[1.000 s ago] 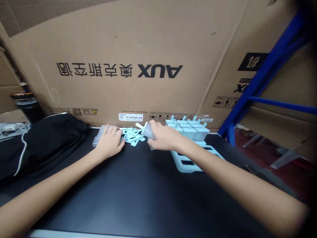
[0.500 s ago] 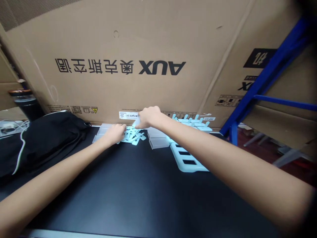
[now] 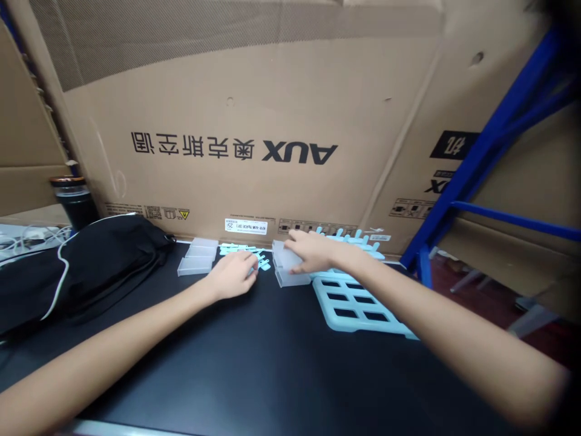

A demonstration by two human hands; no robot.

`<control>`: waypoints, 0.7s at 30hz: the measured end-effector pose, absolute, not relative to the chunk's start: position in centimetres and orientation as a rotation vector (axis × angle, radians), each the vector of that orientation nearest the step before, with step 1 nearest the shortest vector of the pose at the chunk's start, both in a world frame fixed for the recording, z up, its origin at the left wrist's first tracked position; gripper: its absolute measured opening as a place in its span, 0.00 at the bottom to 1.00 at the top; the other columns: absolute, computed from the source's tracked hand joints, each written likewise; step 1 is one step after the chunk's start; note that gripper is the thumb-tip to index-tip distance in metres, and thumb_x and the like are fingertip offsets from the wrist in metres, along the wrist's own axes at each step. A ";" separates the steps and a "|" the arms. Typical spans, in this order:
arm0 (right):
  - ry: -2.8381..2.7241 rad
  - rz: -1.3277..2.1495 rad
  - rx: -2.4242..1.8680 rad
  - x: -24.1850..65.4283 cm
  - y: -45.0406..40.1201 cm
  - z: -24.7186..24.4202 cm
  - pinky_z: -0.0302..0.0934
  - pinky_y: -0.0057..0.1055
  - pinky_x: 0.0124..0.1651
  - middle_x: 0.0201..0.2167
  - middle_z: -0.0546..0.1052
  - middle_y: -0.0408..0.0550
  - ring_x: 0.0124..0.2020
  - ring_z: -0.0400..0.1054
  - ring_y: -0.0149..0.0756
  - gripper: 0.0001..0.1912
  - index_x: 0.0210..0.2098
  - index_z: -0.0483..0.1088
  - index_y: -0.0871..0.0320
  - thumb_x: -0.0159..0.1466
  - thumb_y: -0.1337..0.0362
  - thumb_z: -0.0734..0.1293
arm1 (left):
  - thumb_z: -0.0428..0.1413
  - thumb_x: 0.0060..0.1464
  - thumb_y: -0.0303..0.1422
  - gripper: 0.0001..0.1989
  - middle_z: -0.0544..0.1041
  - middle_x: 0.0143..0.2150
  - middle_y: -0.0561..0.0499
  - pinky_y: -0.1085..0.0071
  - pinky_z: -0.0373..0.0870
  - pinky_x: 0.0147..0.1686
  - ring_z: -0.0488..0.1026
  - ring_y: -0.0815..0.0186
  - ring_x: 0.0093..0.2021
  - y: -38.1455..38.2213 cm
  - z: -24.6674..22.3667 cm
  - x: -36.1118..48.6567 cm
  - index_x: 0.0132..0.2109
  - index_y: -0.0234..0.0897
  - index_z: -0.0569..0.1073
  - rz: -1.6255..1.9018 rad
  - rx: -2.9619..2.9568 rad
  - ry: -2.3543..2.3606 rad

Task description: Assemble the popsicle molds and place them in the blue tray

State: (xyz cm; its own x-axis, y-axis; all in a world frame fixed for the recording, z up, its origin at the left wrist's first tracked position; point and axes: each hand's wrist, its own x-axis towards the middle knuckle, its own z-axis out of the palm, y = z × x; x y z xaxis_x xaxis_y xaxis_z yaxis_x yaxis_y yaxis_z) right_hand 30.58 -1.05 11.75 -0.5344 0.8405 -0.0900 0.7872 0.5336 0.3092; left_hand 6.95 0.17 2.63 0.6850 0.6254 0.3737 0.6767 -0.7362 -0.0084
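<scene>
My left hand [image 3: 233,274] lies palm down at the near edge of a pile of small flat light-blue plastic pieces [image 3: 240,248]. Its fingers are loosely bent with a gap at the thumb, and nothing shows in them. Fingers spread, my right hand [image 3: 312,251] is over the right group of clear plastic boxes [image 3: 293,278]; whether it touches them I cannot tell. Beyond and under that wrist, a light-blue frame [image 3: 333,320] with rectangular openings lies on the table, partly hidden by my forearm. Light-blue pieces with upright tabs [image 3: 358,235] stand behind it.
More clear boxes [image 3: 196,265] stand left of the pile. A black cloth bag [image 3: 109,260] with a white cord and a dark bottle [image 3: 77,203] occupy the left side. A large cardboard box [image 3: 254,109] walls off the back, and a blue metal frame [image 3: 481,151] rises at right.
My right hand has moved right, from the pile to the clear boxes, and its fingers have spread. My left hand has shifted right along the pile's near side. The view has tilted up.
</scene>
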 end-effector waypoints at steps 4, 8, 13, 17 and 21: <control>2.703 0.319 1.352 31.8 -1.8 9.8 0.61 0.43 0.48 0.46 0.73 0.58 0.48 0.68 0.49 0.29 0.52 0.68 0.61 0.58 0.50 0.71 | 0.48 0.63 0.34 0.07 0.72 0.42 0.46 0.61 0.68 0.46 0.70 0.57 0.45 -0.7 1.4 8.5 0.41 0.38 0.69 -0.586 -2.805 -0.955; 2.792 0.350 1.361 32.2 -2.0 8.5 0.60 0.41 0.43 0.39 0.74 0.54 0.41 0.67 0.45 0.25 0.45 0.71 0.60 0.57 0.48 0.71 | 0.49 0.63 0.37 0.08 0.72 0.41 0.47 0.60 0.68 0.44 0.70 0.57 0.44 -1.3 0.9 9.2 0.40 0.39 0.69 -0.613 -2.824 -0.992; 2.917 0.479 1.301 32.8 -1.8 6.9 0.58 0.40 0.43 0.40 0.73 0.52 0.44 0.64 0.45 0.18 0.40 0.71 0.57 0.60 0.49 0.69 | 0.48 0.63 0.38 0.09 0.72 0.40 0.48 0.60 0.67 0.45 0.70 0.58 0.43 -2.4 0.5 9.7 0.40 0.39 0.69 -0.610 -2.868 -0.960; 2.948 0.486 1.316 33.1 -1.9 6.2 0.58 0.40 0.42 0.41 0.73 0.53 0.42 0.64 0.44 0.17 0.41 0.71 0.57 0.62 0.50 0.67 | 0.49 0.64 0.38 0.09 0.73 0.44 0.48 0.61 0.66 0.49 0.70 0.58 0.47 -2.8 0.3 9.8 0.46 0.40 0.68 -0.620 -2.933 -0.873; 3.076 0.498 1.311 33.6 -3.3 7.0 0.59 0.41 0.46 0.42 0.73 0.53 0.43 0.65 0.43 0.15 0.45 0.69 0.58 0.65 0.54 0.63 | 0.48 0.65 0.38 0.10 0.73 0.45 0.48 0.61 0.66 0.51 0.70 0.58 0.48 -2.8 0.4 9.7 0.47 0.39 0.67 -0.622 -2.958 -0.878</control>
State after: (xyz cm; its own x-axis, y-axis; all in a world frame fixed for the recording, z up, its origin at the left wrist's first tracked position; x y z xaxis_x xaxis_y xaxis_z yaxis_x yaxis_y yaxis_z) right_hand 33.61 -3.28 6.99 -0.6750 0.6609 0.3281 0.7307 0.6606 0.1724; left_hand 9.71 -2.85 0.42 0.7664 0.5252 0.3697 0.5228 -0.8445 0.1160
